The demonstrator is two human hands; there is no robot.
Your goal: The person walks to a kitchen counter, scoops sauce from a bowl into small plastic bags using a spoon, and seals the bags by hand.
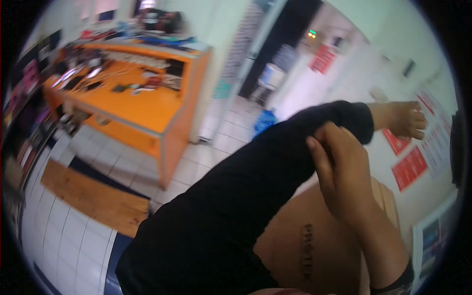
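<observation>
My left arm, in a long black sleeve (221, 182), stretches across the view from the lower left to the upper right. Past the cuff, my left hand (405, 119) is loosely closed in a fist, with nothing visible in it. My right hand (344, 172) comes up from the lower right, its wrist bare and its own sleeve pushed back. Its thumb and curled fingers close on the black sleeve at the left forearm. Below the arms stands a brown cardboard box (329, 246), partly hidden by the sleeve and right forearm.
An orange workbench (147, 105) with tools, cables and small parts is at the left. A wooden board (91, 196) lies at the lower left. A blue water bottle (264, 120) stands near a doorway. Red and white papers (409, 168) hang on the right wall.
</observation>
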